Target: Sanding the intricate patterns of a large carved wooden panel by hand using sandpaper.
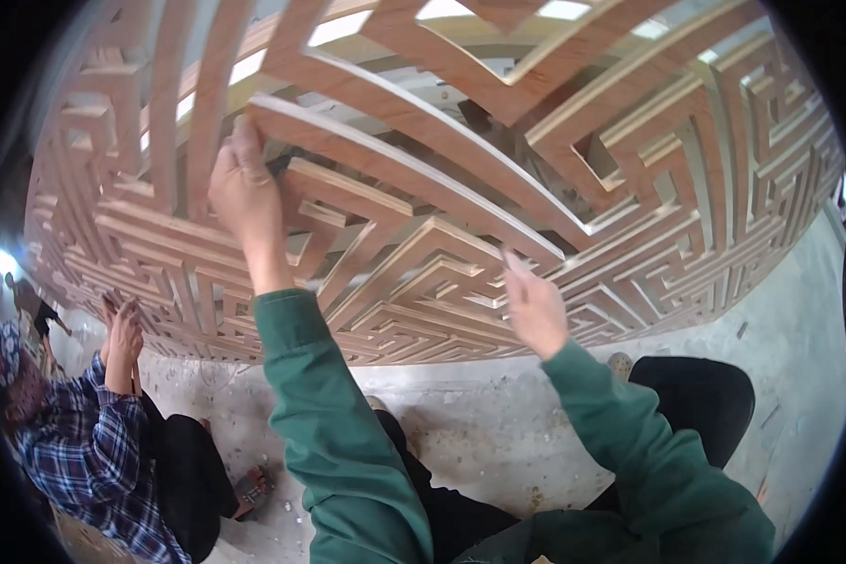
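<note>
A large reddish-brown wooden lattice panel [385, 202], cut in a maze-like geometric pattern with pale edges, spreads in front of me. My left hand [244, 193] is closed at a junction of its bars on the left, the fingers curled against the wood. Lower and further right, my right hand [538, 308] is closed too, with thumb and fingers pressed together beside the inner strips. Something thin and pale seems to stick out of its fingertips, but blur hides what it is. Both my forearms wear green sleeves.
To my left a person in a plaid shirt [94, 461] sits with hands raised at the panel's edge. A black rounded seat [696, 399] stands on the right. The grey concrete floor [498, 428] is speckled with debris. Another figure [36, 305] is at the far left.
</note>
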The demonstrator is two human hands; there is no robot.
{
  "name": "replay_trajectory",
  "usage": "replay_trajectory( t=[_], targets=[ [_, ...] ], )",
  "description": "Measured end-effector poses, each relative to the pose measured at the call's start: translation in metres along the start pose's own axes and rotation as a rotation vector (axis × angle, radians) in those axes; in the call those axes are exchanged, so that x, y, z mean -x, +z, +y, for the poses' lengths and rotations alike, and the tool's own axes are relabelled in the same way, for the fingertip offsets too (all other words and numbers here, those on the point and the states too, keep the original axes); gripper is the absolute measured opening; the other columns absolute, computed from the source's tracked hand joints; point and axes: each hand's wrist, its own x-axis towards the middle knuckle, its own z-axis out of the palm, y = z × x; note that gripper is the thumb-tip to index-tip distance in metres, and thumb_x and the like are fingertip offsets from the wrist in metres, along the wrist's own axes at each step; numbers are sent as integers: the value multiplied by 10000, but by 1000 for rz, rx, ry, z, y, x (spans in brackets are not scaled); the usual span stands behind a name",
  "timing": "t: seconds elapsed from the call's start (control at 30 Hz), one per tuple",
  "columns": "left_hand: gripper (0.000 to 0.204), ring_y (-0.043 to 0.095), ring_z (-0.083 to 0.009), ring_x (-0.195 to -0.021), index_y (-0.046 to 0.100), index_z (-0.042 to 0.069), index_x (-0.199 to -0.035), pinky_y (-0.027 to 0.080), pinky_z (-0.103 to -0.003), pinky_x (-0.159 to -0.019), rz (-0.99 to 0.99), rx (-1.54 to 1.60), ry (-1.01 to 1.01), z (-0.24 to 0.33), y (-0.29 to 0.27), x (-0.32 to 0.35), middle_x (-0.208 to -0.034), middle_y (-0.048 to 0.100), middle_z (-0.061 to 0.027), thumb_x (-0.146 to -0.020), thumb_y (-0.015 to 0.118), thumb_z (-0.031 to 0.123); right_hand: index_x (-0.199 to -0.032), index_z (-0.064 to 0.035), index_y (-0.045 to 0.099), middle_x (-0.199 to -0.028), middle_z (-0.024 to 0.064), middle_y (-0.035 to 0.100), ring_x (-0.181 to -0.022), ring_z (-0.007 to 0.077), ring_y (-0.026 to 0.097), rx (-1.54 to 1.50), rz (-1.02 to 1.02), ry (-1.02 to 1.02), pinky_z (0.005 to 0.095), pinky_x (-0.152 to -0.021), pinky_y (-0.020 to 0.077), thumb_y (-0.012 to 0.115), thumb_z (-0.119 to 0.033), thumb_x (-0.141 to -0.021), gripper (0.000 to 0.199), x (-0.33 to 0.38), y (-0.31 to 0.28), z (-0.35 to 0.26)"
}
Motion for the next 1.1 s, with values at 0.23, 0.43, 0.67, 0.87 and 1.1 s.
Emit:
replay_trajectory(
  t=[0.23, 0.43, 0.67, 0.87, 1.1],
  targets=[
    [589, 555, -263, -675, 621, 34, -742, 431, -354, -665, -10, -39, -81, -1, -3, 2, -696, 601, -133, -871, 452, 584, -1219, -91, 533, -803, 230, 597, -761, 410, 575, -147, 5, -161, 444, -667, 455, 461, -236, -895, 362, -21, 15, -70],
    [596, 566, -277, -700, 633, 53, -752, 432, -354, -659, -12, -10, -84, 7, 0, 0, -707, 611, -121, -859, 442, 608, -1251, -68, 509, -984, 190, 618, -897, 275, 611, -144, 7, -104, 326, -762, 448, 463, -195, -914, 363, -4, 1, -9],
    [604, 567, -294, -699, 630, 54, -751, 434, -357, -657, -14, -17, -63, -3, 1, 4, -709, 612, -122, -851, 445, 620, -1218, -144, 550, -855, 230, 596, -827, 392, 596, -198, 13, -132, 407, -715, 467, 448, -262, -909, 346, -30, 17, -76],
    [602, 562, -283, -687, 633, 56, -750, 433, -359, -653, -5, -15, -43, 5, 0, 0, -701, 613, -109, -861, 436, 614, -1241, -5, 505, -1025, 167, 633, -926, 115, 574, -164, -34, -20, 240, -826, 421, 458, -149, -925, 351, -4, -2, -13],
    [619, 555, -288, -686, 630, 63, -742, 428, -361, -651, -16, -9, -77, -1, 0, 3, -699, 607, -110, -854, 424, 635, -1233, 0, 503, -778, 176, 579, -708, 125, 512, -213, -63, -83, 260, -723, 437, 493, -153, -909, 358, -33, 13, -87]
  ],
)
